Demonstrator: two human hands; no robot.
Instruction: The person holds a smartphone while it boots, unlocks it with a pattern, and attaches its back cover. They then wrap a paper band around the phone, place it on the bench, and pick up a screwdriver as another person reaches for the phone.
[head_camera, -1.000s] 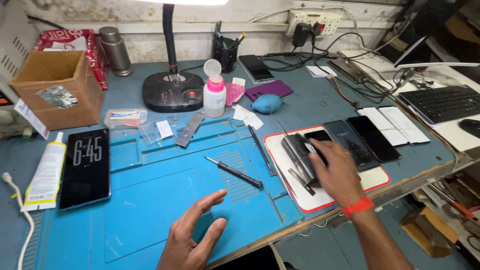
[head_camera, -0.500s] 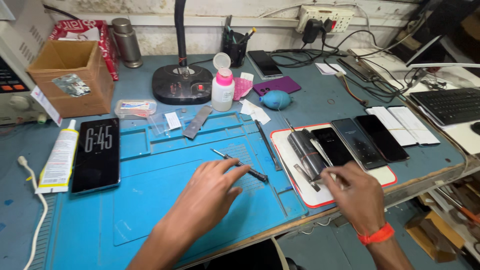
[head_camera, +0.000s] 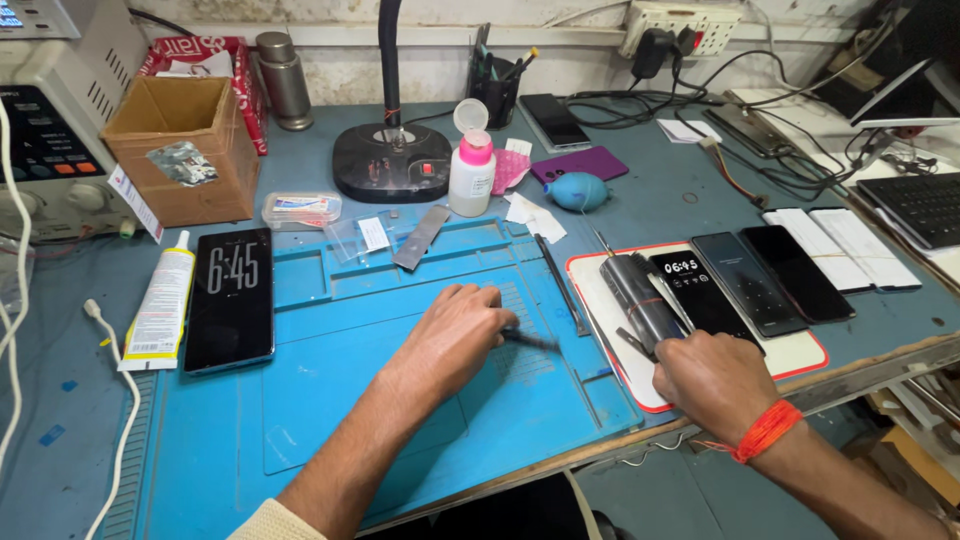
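Bench (head_camera: 700, 200) is carrying everything, w/ a blue mat (head_camera: 330, 400) covering its front left. Behind the mat, a cardboard box (head_camera: 180, 150) is standing at the back left, a lamp base (head_camera: 390, 165) mid-back, w/ a pink-capped bottle (head_camera: 472, 175) just beside it. A phone (head_camera: 229, 298) w/ lit screen is lying at the mat's left edge, a glue tube (head_camera: 160, 300) just left of it. On the right, a white pad (head_camera: 800, 352) w/ red rim is holding a row of phones (head_camera: 745, 282) and a grey roll (head_camera: 640, 298). Left hand (head_camera: 455, 335) is resting on the mat, fingers curled narrow round the near end of a thin dark tool (head_camera: 530, 341), whose tip is pointing right, flat on the mat. Right hand (head_camera: 715, 380) is lying at the pad's near edge, closed into a loose fist just below the roll; can't tell if it's gripping anything. Progress, as a judgement: work is looking early, since the tool is only just being taken up, none of the phones is opened, and no phone is lying on the mat's middle work area.
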